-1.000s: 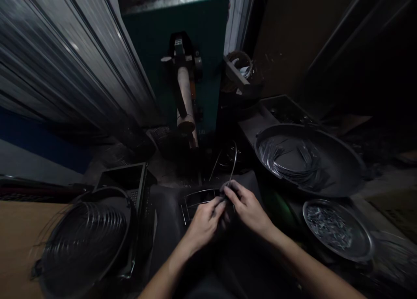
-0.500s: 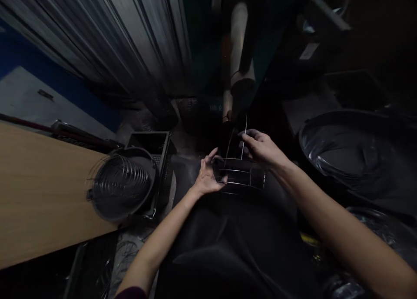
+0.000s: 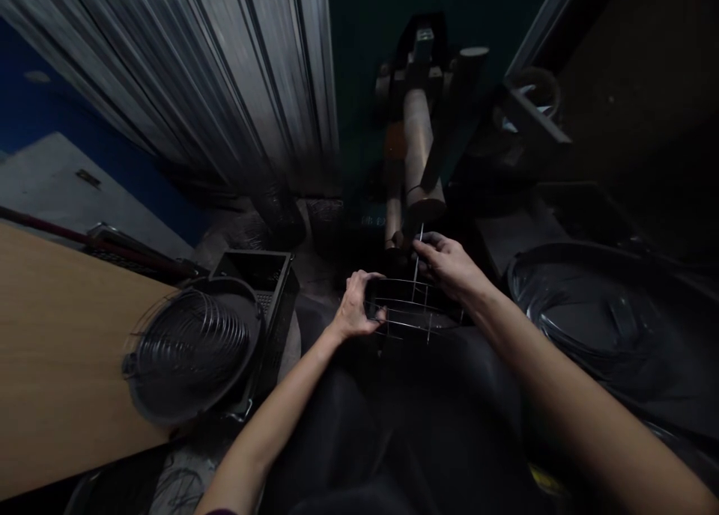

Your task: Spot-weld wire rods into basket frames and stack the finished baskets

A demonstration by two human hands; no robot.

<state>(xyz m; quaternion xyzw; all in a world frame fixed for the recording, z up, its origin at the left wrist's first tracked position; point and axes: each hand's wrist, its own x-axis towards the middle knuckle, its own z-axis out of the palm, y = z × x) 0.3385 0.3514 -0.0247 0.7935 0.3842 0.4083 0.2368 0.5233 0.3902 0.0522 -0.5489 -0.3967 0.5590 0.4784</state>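
A round wire frame (image 3: 413, 303) of thin metal rods is in front of my body, below the machine's cylindrical arm (image 3: 419, 144). My left hand (image 3: 355, 305) grips its left side, the thumb on the lower wires and the fingers over the top. Between the thumb and fingers of my right hand (image 3: 443, 259) is a thin metal rod (image 3: 416, 264), held nearly upright. Its lower end reaches the frame's upper wires; its upper end is close beneath the cylinder's tip. Darkness hides the frame's far side.
To the left, a dark round tub (image 3: 194, 395) holds stacked wire rings (image 3: 213, 324), beside a wooden board (image 3: 73, 358) and a black crate (image 3: 258, 264). On the right stands a large black basin (image 3: 607, 320) with wires inside. Corrugated metal sheeting (image 3: 225, 66) rises at the back left.
The view has tilted upward, so more of the machine shows. The rod in my right hand has come down slightly relative to the frame, and the frame has turned a little.
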